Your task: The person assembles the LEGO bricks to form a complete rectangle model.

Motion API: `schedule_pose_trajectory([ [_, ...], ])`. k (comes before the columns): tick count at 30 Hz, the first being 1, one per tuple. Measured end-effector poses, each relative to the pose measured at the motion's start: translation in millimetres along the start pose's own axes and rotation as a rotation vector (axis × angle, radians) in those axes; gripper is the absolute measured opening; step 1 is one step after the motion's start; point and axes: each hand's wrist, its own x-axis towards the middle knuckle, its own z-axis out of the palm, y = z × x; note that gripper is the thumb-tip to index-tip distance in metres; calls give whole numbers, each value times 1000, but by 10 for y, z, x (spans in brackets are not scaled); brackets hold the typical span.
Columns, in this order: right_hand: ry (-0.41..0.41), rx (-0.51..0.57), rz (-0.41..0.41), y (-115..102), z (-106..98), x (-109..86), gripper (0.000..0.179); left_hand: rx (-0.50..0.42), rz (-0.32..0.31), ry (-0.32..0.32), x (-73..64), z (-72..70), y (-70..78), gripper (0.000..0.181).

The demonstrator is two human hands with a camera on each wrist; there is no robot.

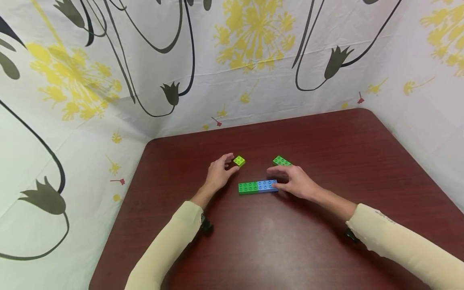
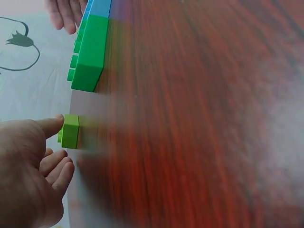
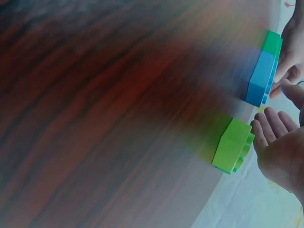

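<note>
On the table [image 1: 275, 249], green-blue brick row [image 1: 258, 187], left-to-right.

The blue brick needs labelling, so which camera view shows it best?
The head view: nearly all the studded top of the blue brick shows. The right wrist view shows mainly its side; the left wrist view, only a piece at the top edge.

From above, the dark red tabletop [image 1: 308, 245] and flower-patterned cloth [image 1: 217, 80] are taken in by the head view, directed forward and down. In both wrist views the tabletop is seen low and close, tipped sideways; the left hand [image 2: 23, 175] is framed at one's left edge, the right hand [image 3: 285, 154] at the other's right. The blue eight-stud brick [image 1: 267, 185] is shared by all three.
</note>
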Motion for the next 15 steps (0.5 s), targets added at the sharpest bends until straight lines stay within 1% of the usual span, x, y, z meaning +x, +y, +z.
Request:
schedule_pose_trajectory([
  [5,-27,1,-12,-23,42,29,52,1,-23,19,45,53,35,59],
  [10,-36,-23,-30,-31,83,57,50,24,-28,32,74,101,73,57],
  [15,-41,-46,-30,-16,114,74,48,54,-33,56,95,129,91,53],
])
